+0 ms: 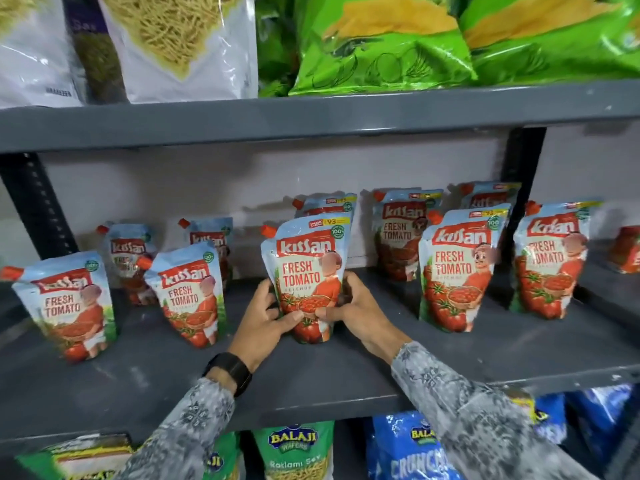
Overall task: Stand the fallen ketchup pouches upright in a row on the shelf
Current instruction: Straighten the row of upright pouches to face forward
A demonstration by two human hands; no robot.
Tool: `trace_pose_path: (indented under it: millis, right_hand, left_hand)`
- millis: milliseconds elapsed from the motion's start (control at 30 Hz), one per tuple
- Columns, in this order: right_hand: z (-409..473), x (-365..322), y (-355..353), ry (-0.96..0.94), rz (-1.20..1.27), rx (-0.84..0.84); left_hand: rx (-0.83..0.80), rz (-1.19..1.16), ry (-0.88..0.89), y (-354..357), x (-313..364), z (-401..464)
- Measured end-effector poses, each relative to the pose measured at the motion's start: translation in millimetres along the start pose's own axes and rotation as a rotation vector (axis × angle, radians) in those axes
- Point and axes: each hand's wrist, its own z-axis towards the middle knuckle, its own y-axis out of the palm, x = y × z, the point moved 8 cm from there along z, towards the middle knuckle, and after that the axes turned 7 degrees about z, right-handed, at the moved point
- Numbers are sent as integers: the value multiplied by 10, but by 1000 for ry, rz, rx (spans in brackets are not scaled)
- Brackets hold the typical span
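Observation:
A ketchup pouch (307,268) with a red spout stands upright in the middle of the grey shelf (346,368). My left hand (265,318) and my right hand (356,310) clasp its lower sides, thumbs on the front. Two pouches (67,303) (188,296) stand in the front row to the left. On the right of the front row are two more (460,268) (550,261). Several others (130,251) stand behind, partly hidden. One pouch (627,249) shows at the far right edge.
Dark shelf uprights (38,209) (516,161) stand at the back. The shelf above holds white noodle-snack bags (180,46) and green bags (381,43). Below are green and blue wafer packs (294,452). A black watch (230,370) sits on my left wrist.

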Motion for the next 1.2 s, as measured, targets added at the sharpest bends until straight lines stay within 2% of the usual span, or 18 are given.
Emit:
trace_pose_path:
  millis: [267, 533, 700, 800, 933, 1033, 1200]
  right_hand:
    - [-259, -101, -627, -22, 11, 93]
    - [-352, -73, -669, -71, -10, 90]
    - [-495, 49, -847, -110, -135, 291]
    - [-681, 56, -965, -127, -57, 441]
    - [-789, 59, -571, -110, -34, 343]
    - [-742, 169, 125, -51, -32, 219]
    - [-447, 346, 1293, -16, -51, 28]
  left_hand:
    - [-77, 2, 39, 640, 111, -54]
    - [-41, 6, 26, 702, 136, -116]
    - [-12, 51, -12, 625, 15, -200]
    - [-30, 128, -7, 453, -68, -304]
    - [-45, 201, 24, 10, -152, -483]
    - [-4, 195, 37, -573, -207, -609]
    - [304, 264, 9, -1716, -189, -744]
